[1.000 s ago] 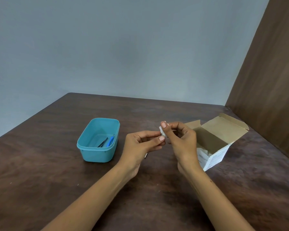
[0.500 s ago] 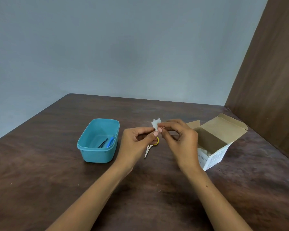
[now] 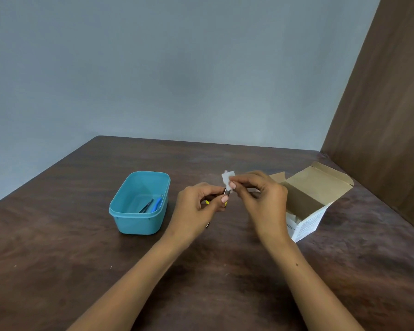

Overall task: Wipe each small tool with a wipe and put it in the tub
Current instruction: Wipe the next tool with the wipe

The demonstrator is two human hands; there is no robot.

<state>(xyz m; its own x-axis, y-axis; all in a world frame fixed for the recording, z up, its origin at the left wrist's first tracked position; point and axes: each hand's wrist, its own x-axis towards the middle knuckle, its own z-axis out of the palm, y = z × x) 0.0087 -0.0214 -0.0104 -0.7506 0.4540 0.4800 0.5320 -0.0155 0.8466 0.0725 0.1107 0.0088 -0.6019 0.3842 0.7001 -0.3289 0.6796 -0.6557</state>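
Note:
My left hand (image 3: 198,206) grips a small pair of scissors with yellow handles (image 3: 226,192); only the metal top near my fingertips, bits of yellow and a tip below the palm show. My right hand (image 3: 261,199) pinches a small white wipe (image 3: 227,177) against the metal part of the scissors. The teal tub (image 3: 139,223) stands to the left of my hands on the wooden table. Inside it lie dark tweezers (image 3: 145,206) and a blue-handled tool (image 3: 157,204).
An open cardboard box (image 3: 306,211) with white packets inside sits right of my right hand. A brown wooden panel (image 3: 380,115) rises along the table's right side and a grey wall stands behind the table.
The left hand has turned the scissors so its handles are tucked in the palm. The right hand with the wipe has slid along the metal part.

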